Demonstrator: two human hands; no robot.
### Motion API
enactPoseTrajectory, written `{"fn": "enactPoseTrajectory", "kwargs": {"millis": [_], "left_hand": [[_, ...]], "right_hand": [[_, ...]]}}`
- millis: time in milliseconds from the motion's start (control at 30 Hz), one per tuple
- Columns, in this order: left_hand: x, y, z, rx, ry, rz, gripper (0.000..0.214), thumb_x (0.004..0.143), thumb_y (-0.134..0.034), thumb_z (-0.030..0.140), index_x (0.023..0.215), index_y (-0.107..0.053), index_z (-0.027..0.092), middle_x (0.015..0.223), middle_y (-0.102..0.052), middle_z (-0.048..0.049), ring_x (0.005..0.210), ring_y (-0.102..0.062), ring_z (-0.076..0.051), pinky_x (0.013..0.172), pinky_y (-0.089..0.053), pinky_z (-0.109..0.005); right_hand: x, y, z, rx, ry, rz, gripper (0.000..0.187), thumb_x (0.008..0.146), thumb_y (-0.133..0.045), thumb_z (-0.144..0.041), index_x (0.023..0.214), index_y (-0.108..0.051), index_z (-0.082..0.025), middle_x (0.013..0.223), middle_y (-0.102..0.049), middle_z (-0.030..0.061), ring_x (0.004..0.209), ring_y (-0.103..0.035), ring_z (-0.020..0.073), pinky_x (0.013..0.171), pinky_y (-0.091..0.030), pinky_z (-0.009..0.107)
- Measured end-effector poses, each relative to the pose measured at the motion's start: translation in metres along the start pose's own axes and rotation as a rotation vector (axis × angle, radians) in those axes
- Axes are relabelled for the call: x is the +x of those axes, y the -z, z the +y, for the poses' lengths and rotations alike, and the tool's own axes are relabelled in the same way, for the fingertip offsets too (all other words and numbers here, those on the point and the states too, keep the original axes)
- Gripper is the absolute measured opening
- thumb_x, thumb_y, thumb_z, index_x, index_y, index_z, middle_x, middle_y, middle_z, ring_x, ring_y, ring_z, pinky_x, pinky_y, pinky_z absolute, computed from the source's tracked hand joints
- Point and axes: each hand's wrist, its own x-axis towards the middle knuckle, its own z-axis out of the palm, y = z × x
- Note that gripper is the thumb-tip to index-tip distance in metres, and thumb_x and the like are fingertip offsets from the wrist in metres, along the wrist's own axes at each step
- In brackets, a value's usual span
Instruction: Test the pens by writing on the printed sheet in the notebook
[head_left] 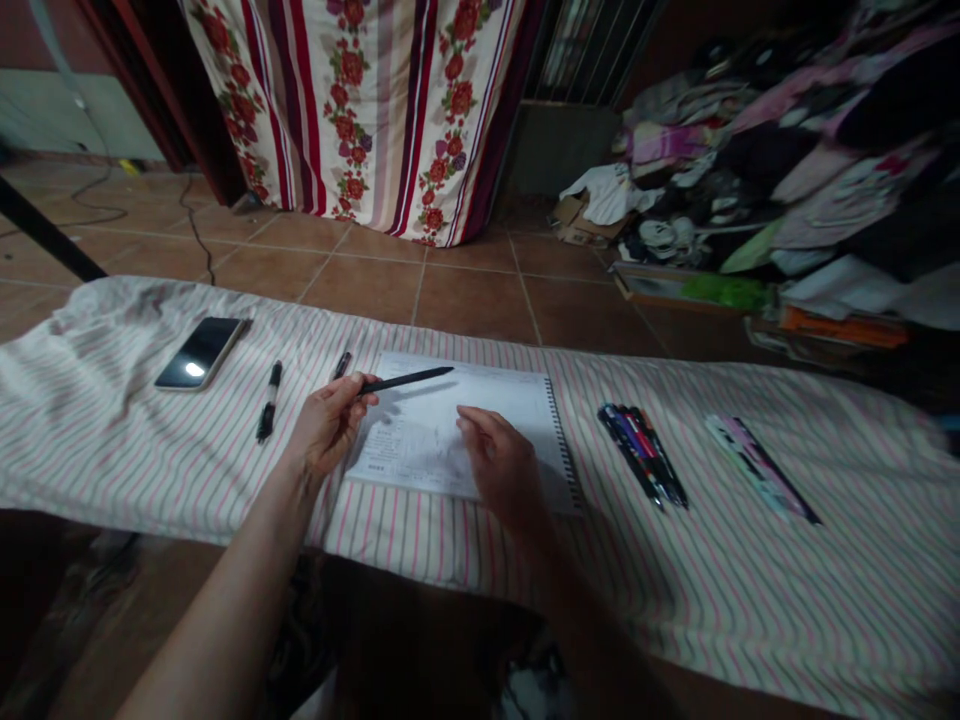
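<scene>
My left hand [330, 420] pinches one end of a slim black pencil [409, 381], whose pointed end is directed to the right. The pencil is held above a spiral-bound notebook [427, 440] with a white page and faint print at its left. Over the right part of that page is my right hand [499, 455], fingers loosely bent and pointing left, with nothing visible in it. Near my left fingers a dark pen [343, 365] lies beside the notebook. Farther left rests a black-and-clear pen [269, 402].
A phone [201, 353] lies at the left on the striped cloth [450, 540]. Right of the notebook are a bunch of pens [641, 452] and a group of pastel and black pens or pencils [761, 465]. Beyond are a floral curtain [352, 110] and piled clothes [750, 170].
</scene>
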Motion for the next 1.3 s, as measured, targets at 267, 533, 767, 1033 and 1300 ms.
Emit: {"fn": "enactPoseTrajectory", "kwargs": {"millis": [267, 533, 767, 1033, 1300], "left_hand": [[-0.003, -0.013, -0.019, -0.052, 0.065, -0.084, 0.020, 0.085, -0.051, 0.006, 0.070, -0.063, 0.006, 0.069, -0.066, -0.0052, 0.045, -0.059, -0.004, 0.041, -0.049, -0.006], [-0.005, -0.023, -0.030, -0.061, 0.159, -0.071, 0.016, 0.082, -0.054, 0.003, 0.068, -0.062, 0.006, 0.061, -0.064, -0.0030, 0.044, -0.059, -0.004, 0.041, -0.049, -0.007], [-0.003, -0.023, -0.033, -0.145, 0.126, -0.050, 0.018, 0.084, -0.048, -0.002, 0.079, -0.063, 0.006, 0.069, -0.067, -0.0052, 0.050, -0.062, -0.004, 0.050, -0.052, -0.006], [0.000, -0.015, -0.029, -0.163, 0.090, -0.065, 0.017, 0.081, -0.051, -0.002, 0.087, -0.063, 0.009, 0.079, -0.069, -0.0051, 0.052, -0.061, -0.003, 0.050, -0.052, -0.007], [0.000, -0.012, -0.029, -0.100, 0.056, -0.090, 0.020, 0.075, -0.059, -0.001, 0.089, -0.067, 0.012, 0.085, -0.070, -0.0046, 0.053, -0.060, -0.003, 0.053, -0.052, -0.009]], "right_hand": [[0.002, 0.002, -0.018, 0.537, -0.436, -0.071, 0.047, 0.078, -0.060, -0.043, 0.114, -0.057, -0.012, 0.077, -0.071, 0.0067, 0.062, -0.065, 0.0145, 0.060, -0.054, 0.028], [0.003, 0.012, -0.026, 0.693, -0.422, -0.034, 0.035, 0.079, -0.062, -0.037, 0.108, -0.063, -0.019, 0.079, -0.071, 0.0024, 0.064, -0.062, 0.0110, 0.064, -0.052, 0.027], [0.002, 0.013, -0.028, 0.735, -0.373, -0.130, 0.034, 0.076, -0.065, -0.040, 0.103, -0.066, -0.020, 0.085, -0.073, 0.0043, 0.072, -0.067, 0.0157, 0.067, -0.054, 0.031], [-0.002, 0.006, -0.025, 0.767, -0.387, -0.280, 0.040, 0.078, -0.060, -0.049, 0.103, -0.067, -0.018, 0.089, -0.073, 0.0078, 0.078, -0.070, 0.0203, 0.070, -0.057, 0.037], [-0.004, -0.005, -0.021, 0.760, -0.437, -0.388, 0.037, 0.071, -0.067, -0.037, 0.103, -0.065, -0.018, 0.092, -0.073, 0.0080, 0.077, -0.070, 0.0191, 0.067, -0.056, 0.033]]}}
